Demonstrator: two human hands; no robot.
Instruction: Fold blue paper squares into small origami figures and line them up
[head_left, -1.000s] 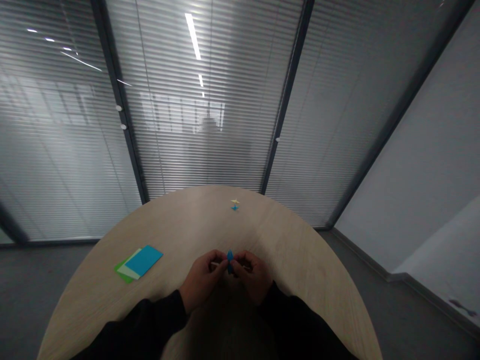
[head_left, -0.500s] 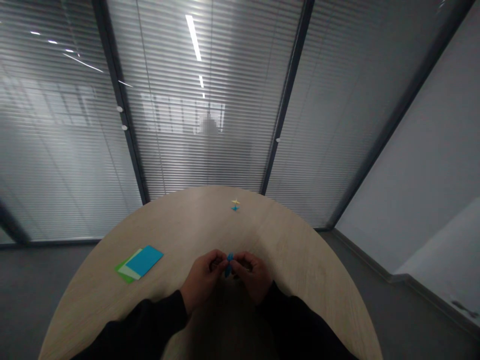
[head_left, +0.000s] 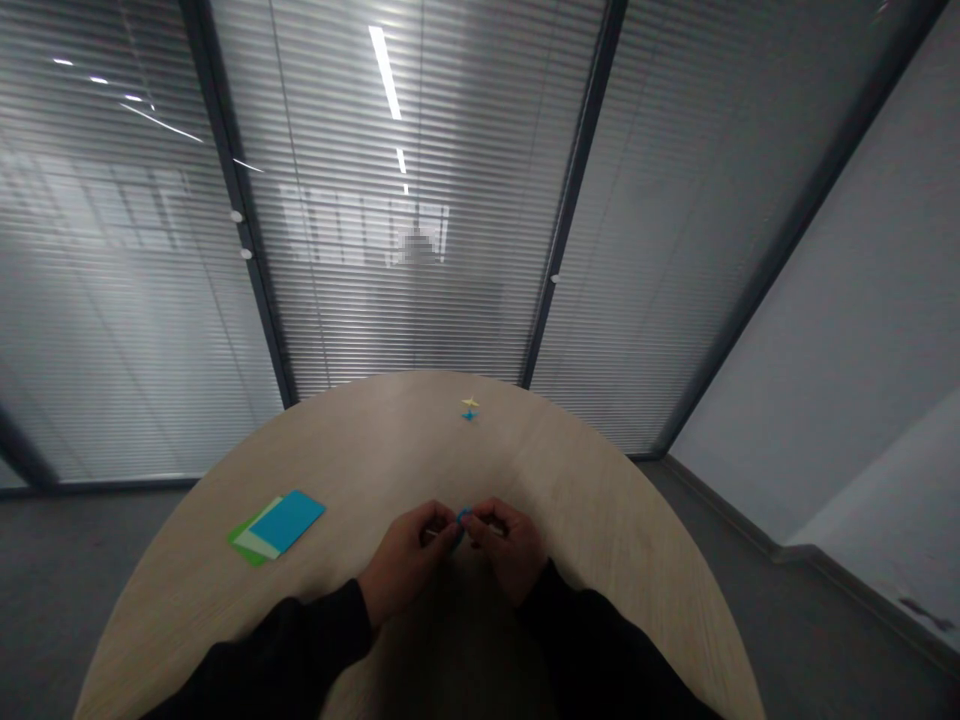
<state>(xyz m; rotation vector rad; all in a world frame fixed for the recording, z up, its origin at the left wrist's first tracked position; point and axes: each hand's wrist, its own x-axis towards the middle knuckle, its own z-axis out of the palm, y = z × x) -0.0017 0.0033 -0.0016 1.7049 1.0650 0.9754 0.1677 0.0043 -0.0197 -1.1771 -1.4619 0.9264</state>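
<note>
Okay, so here's where we're at: our hands are held close together just above the table (head_left: 570, 470), fingers curled, and the left hand (head_left: 405, 550) and right hand (head_left: 506, 550) meet at the fingertips, pinching a tiny bit of blue paper (head_left: 463, 517) between them. Most of it is buried in our fingers, so we can't really tell its shape, and a pale sliver (head_left: 433, 533) poking out by the left fingers is too small to call. Looks to us like we're mid-fold, working a small crease by pinch rather than flat on the wood. What that calls for is steady fingertips and a firm hold from both sides, since a piece this small could easily slip. Out past our left hand sits a stack of paper: a blue sheet (head_left: 286, 521) on a pale sheet (head_left: 259, 546) on a green sheet (head_left: 241, 546). Far ahead of the hands, near the table's far edge, there's a little yellow piece (head_left: 469, 402) just beside a little blue piece (head_left: 469, 415). Black sleeves (head_left: 322, 625) run back from both wrists.
</note>
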